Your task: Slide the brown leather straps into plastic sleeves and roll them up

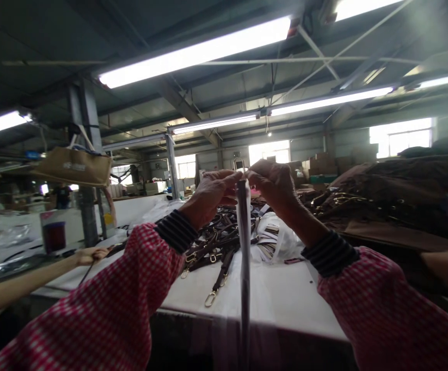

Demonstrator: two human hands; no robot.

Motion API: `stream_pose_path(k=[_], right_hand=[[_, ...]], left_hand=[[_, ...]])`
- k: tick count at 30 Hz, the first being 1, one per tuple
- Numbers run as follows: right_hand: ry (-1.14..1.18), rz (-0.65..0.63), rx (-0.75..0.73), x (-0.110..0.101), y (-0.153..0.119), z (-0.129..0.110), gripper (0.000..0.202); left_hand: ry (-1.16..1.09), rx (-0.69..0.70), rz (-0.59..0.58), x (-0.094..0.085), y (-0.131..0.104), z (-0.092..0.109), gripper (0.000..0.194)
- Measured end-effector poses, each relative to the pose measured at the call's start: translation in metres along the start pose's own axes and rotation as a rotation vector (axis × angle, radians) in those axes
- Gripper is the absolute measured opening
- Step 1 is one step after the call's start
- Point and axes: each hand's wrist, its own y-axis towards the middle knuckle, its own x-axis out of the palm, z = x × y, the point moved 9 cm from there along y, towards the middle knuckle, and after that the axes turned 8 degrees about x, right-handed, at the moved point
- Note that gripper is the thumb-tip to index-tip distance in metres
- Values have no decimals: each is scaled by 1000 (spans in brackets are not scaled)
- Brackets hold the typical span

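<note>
Nothing can be read: on the left, the bag (78, 172) hanging by the post (88, 211) carries pale lettering (78, 167) across its front, with a small pale mark (67, 165) at the left end, both too blurred to make out

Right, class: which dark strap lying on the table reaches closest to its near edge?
The strap just left of the dark strip hanging below both hands, its gold end ring nearest the edge; the other straps end farther back.
</note>
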Motion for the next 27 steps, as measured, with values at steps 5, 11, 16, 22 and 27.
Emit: stream_pose_path(k=[5,11,16,22,27], right_hand=[[48,-15,64,-1,-6,11,13],[449,-300,525,37,-77,64,37],[629,-261,674,44,-118,75,36],[531,-215,703,31,-130,79,44],[531,-129,715,25,-132,81,45]], left_hand=[[-30,0,38,2,0,4,20],[-9,81,154,-2,3,18,22],[8,74,203,-11,1,17,14],[42,90,172,-5,-12,9,11],[31,118,161,9,-21,2,10]])
